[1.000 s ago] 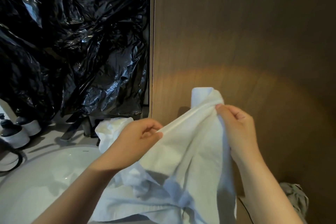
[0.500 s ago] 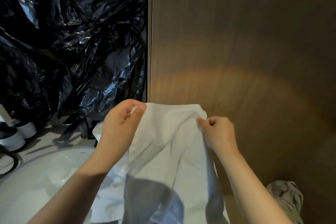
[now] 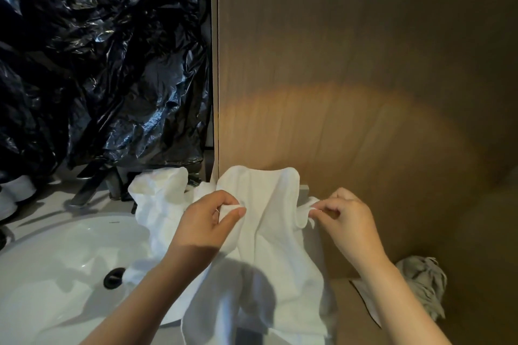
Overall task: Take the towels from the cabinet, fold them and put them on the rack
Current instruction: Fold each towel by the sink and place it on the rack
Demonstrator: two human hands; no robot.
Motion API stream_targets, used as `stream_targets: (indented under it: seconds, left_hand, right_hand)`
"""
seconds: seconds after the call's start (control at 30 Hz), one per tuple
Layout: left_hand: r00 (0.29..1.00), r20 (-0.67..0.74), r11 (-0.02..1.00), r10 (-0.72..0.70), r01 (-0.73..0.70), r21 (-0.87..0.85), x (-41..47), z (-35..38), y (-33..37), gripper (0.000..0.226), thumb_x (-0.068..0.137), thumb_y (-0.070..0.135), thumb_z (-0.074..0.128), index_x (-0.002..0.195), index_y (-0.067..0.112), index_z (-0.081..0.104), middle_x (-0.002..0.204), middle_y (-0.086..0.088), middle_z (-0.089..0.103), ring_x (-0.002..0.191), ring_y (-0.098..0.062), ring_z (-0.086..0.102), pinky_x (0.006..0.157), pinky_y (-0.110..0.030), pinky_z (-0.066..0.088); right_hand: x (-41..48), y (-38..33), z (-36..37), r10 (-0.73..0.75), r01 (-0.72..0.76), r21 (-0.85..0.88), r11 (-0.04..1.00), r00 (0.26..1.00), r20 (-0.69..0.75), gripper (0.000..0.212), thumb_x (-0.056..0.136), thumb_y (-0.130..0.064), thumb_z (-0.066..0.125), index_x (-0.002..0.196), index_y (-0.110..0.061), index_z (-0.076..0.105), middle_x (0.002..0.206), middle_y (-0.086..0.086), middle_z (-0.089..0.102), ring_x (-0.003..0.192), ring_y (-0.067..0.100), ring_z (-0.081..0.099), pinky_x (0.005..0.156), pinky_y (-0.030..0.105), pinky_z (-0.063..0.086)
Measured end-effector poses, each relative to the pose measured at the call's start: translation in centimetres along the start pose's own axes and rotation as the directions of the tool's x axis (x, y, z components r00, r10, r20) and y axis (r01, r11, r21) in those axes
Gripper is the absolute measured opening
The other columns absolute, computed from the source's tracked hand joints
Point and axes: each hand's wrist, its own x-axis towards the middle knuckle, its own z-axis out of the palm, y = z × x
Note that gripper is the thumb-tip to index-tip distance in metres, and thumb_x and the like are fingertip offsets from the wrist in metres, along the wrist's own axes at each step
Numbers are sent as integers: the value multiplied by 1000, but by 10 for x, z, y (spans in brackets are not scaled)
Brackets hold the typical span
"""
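Low in the centre of the frame we hold a white cloth towel (image 3: pixel 269 232) with both hands. Our left hand (image 3: pixel 207 221) has thumb and curled fingers closed on a fold near its upper edge. Our right hand (image 3: pixel 344 218), apart to the right, nips the same edge between thumb and fingertips. The towel hangs slack below them, before the brown wood-grain panel (image 3: pixel 364 64) and partly over the round white sink basin (image 3: pixel 56 260) at lower left. A second crumpled white towel (image 3: pixel 159 190) lies just behind the left hand. Crinkled black plastic sheeting (image 3: pixel 98 64) fills the upper left.
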Motion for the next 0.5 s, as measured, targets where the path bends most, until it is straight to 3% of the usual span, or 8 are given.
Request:
stream_targets:
  seconds: [0.1,0.23,0.3,0.37,0.5]
  left_hand:
    - [1000,13,999,2,-1,-36,-1,6,0,15,87,20,69,75,27,64,65,7,60,50,-8,38,51,-14,33]
    - [1000,-6,997,7,-7,-76,-2,11,3,18,87,16,70,74,27,64,72,21,64,50,-4,40,52,-8,33]
    - [1000,-16,997,21,-22,-69,-3,12,4,19,87,16,70,74,28,63,75,22,65,51,-5,40,52,-8,34]
    - [999,-21,998,34,-36,-61,-4,13,7,18,87,16,69,74,27,63,73,23,64,51,-4,41,53,-8,34]
    - [998,-47,996,43,-47,-73,-5,13,15,15,88,15,68,76,24,64,68,26,60,51,-3,41,53,-7,34]
  right_hand:
    - [0,-1,-12,-74,74,10,997,997,32,8,84,-26,75,76,-24,75,89,-13,59,91,3,51,76,11,37]
    - [-3,-11,-32,-64,60,38,998,991,118,14,91,-40,62,78,-36,65,73,-20,64,67,2,61,53,17,43]
    - [-5,-15,-38,-66,60,46,997,991,120,14,91,-43,59,80,-36,66,73,-17,65,70,5,62,61,29,51]
    - [-8,-21,-40,-43,27,115,993,989,144,15,93,-37,60,81,-31,69,73,-9,66,71,9,62,68,39,54]
    - [-9,-32,-47,124,-148,395,907,989,85,24,95,-23,61,75,-14,72,75,7,68,71,20,64,69,38,53]
